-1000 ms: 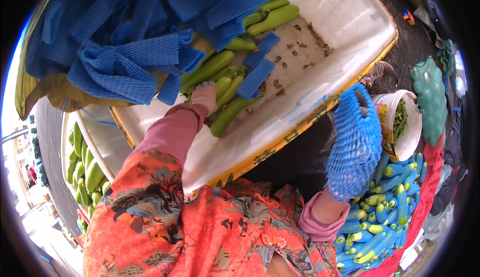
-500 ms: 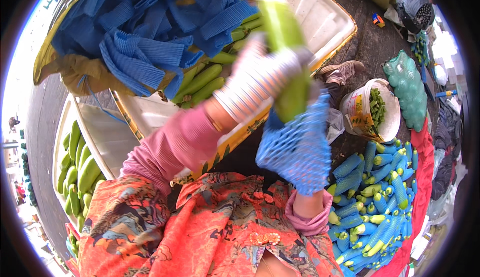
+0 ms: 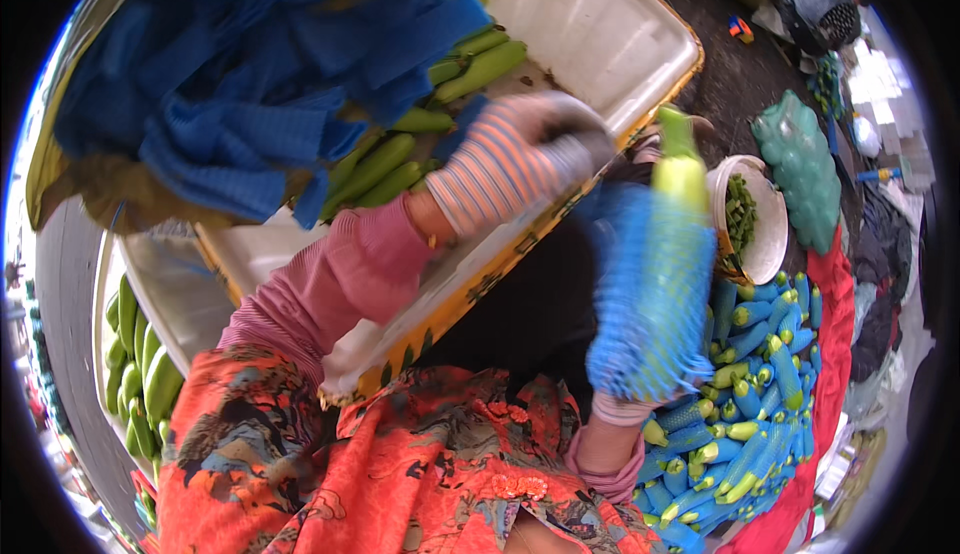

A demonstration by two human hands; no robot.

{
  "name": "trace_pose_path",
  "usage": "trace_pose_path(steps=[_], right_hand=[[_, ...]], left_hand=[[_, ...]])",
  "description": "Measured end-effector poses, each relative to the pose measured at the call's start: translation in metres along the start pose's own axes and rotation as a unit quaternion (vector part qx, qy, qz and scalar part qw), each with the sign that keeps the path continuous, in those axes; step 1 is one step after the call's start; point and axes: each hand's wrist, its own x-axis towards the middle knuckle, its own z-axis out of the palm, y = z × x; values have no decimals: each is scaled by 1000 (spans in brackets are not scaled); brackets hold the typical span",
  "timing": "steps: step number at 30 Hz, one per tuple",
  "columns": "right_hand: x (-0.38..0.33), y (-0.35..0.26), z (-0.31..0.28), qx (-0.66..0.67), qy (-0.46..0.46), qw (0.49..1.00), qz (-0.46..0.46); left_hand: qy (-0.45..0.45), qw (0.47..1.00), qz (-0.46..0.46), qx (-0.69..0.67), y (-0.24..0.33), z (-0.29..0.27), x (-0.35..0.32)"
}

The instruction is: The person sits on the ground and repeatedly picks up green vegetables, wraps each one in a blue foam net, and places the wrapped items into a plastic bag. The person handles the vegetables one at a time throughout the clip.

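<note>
My left hand, in a striped glove with dark grey fingers, is over the edge of the white crate. Its curled fingers are smeared by motion, and nothing shows in them. A light green zucchini stands upright in a blue mesh sleeve, its stem end sticking out at the top. My right hand holds it from below, with the mesh hiding most of the fingers. Many blue mesh sleeves lie heaped in a yellowish sack at upper left. Bare zucchini lie in the crate beside them.
Sleeved zucchini are piled on a red cloth at right. Behind them stand a white bucket of green cut pieces and a green net bag. Another white box at left holds more green zucchini.
The zucchini has gone from my left hand down into the blue sleeve on my right hand. My left hand has let go, and my right hand has moved right with the sleeved zucchini.
</note>
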Motion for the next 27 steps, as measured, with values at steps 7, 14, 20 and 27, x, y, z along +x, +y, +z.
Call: trace_pose_path(steps=[7, 14, 20, 27], right_hand=[[-22, -52, -51, 86, 183, 977, -73], [12, -85, -61, 76, 265, 920, -279], [23, -122, -131, 16, 346, 924, -162], [-68, -231, -22, -238, 171, 710, -640]], left_hand=[[17, 739, -412, 533, -279, -121, 17], [-52, 722, -359, 589, -236, -106, 19], [-6, 856, -138, 498, -157, -100, 12], [95, 808, 212, 541, -17, -14, -19]])
